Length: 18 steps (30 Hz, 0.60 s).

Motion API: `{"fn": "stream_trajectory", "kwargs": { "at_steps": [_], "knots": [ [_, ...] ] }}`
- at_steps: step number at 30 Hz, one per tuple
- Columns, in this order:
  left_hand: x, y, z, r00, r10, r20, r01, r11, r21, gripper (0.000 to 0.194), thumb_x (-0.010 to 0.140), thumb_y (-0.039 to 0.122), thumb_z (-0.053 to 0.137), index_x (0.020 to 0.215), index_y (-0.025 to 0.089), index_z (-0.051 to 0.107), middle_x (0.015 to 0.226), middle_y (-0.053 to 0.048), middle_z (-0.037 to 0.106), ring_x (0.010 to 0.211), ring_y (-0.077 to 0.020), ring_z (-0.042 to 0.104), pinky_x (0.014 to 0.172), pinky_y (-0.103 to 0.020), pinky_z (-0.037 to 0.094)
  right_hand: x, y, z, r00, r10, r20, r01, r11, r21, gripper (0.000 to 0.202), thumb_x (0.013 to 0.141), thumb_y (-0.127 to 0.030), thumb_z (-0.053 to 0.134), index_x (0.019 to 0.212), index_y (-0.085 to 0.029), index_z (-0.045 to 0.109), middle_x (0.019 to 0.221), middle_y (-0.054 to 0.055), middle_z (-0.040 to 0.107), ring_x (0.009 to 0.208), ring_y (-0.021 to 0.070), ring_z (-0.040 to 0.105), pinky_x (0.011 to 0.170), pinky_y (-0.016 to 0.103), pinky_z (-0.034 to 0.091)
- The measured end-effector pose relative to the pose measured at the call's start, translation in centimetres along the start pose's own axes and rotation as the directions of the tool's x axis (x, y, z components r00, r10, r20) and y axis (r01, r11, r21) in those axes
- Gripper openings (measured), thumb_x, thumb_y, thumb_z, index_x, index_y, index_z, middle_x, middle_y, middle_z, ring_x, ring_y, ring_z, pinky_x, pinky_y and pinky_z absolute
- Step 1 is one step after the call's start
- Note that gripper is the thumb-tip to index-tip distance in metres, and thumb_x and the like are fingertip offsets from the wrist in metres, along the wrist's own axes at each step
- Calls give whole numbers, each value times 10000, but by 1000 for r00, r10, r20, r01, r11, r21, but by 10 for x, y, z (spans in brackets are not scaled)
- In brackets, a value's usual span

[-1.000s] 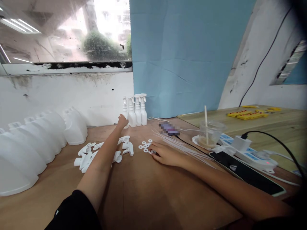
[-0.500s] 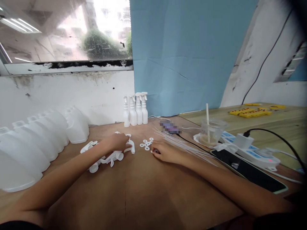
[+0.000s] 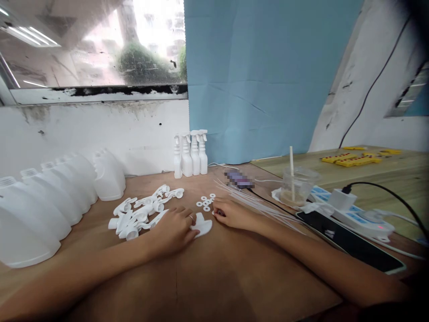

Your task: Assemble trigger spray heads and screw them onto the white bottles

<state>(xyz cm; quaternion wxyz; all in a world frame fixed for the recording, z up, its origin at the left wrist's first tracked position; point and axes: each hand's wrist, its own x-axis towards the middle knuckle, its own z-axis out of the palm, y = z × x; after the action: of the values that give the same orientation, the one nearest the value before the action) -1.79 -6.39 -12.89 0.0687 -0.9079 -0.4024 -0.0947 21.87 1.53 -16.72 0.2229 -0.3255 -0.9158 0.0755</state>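
My left hand (image 3: 177,229), with a ring on one finger, is closed around a white spray head (image 3: 202,225) low over the middle of the table. To its left lies a pile of white spray heads (image 3: 134,217). My right hand (image 3: 231,213) rests on the table with its fingertips pinched together; a small white piece shows at the fingertips, too small to name. Just beyond those fingertips several white washers (image 3: 206,202) lie in a loose group. Thin white tubes (image 3: 254,203) are spread behind my right hand.
Large white bottles (image 3: 43,203) line the left side. Several small spray bottles (image 3: 194,154) stand at the wall. Toward the right are a plastic cup (image 3: 295,190) with a straw, a power strip (image 3: 365,219) and a black phone (image 3: 348,241). Yellow parts (image 3: 351,159) lie farther back.
My left hand has come from the pile toward me and to the right, bringing a spray head with it. The pile is now uncovered. My right hand has stayed nearly in place.
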Motion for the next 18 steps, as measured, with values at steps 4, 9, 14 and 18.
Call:
{"fn": "stream_trajectory", "kwargs": {
  "at_steps": [4,9,14,18],
  "knots": [
    [-3,11,7,996,-83,-18,81,989,-124,275,894,438,491,980,179,522,955,-79,607,849,-254,570,694,-366,441,1,1,0,1000,16,-2,-16,1000,25,101,803,-101,540,725,-165,540,787,31,555,694,147,513,636,249,383],
    [-1,5,21,996,-89,-32,75,948,-308,289,888,442,506,1038,196,526,1033,-68,591,904,-229,562,788,-362,439,4,3,2,995,10,-104,0,996,91,98,800,-86,532,750,-159,574,785,30,545,673,138,510,631,251,395],
    [-2,3,31,992,-127,-14,97,822,-561,264,857,373,565,1045,208,480,976,-30,596,818,-175,566,718,-298,459,7,-1,-2,966,102,-236,-49,975,217,44,810,-166,567,778,-171,596,794,26,551,649,133,515,629,269,424],
    [-3,2,36,979,-203,-35,142,785,-604,287,824,300,602,1045,211,442,984,-24,604,839,-179,577,729,-300,460,5,-16,-11,949,66,-308,47,937,345,58,834,-233,596,859,-181,606,831,32,563,691,144,532,667,288,446]
  ]
}}
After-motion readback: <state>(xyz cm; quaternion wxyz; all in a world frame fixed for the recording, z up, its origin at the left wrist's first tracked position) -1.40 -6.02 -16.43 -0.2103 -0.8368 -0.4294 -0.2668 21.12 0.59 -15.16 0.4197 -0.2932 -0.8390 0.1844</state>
